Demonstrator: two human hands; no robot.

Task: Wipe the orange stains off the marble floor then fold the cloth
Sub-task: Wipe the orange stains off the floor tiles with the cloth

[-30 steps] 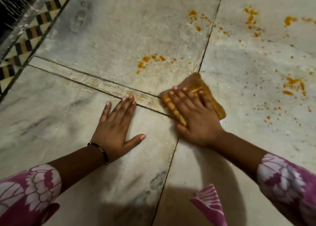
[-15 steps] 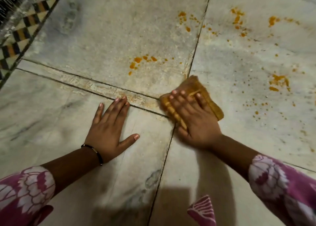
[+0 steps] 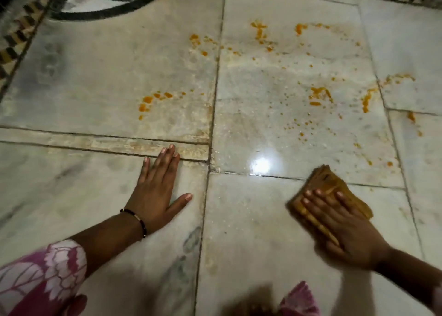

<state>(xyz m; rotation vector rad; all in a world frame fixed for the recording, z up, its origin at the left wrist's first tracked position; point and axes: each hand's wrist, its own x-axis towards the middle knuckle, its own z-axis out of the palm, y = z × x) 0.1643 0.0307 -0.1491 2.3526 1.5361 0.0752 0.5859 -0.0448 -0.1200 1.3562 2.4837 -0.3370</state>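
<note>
Head view: the marble floor (image 3: 251, 220) fills the frame, pale slabs divided by dark joints. The right hand (image 3: 344, 229), at the lower right of the frame, lies flat on a folded brownish-orange cloth (image 3: 332, 184), its fingers (image 3: 318, 203) spread and pressing the cloth against the floor rather than curling around it; the hand looks slightly blurred. The cloth sits just below the horizontal joint that runs across the right half of the frame, on the lower right slab.

The left hand (image 3: 157, 191), at lower centre left, rests palm down on bare marble with its fingers straight and released, thumb out to the right, holding nothing. Its fingertips reach the narrow strip of stone between two joints. A thin dark bracelet (image 3: 138, 220) circles the wrist, and a pink and white flowered sleeve (image 3: 40, 275) covers the forearm at the lower left corner.

Orange stains (image 3: 153, 100) dot the upper middle slab, with more blotches and fine specks spread over the upper right of the frame, well apart from the cloth. A bright glare spot (image 3: 260, 165) shines on the floor between the hands. A dark patterned border (image 3: 21, 28) runs along the upper left edge.
</note>
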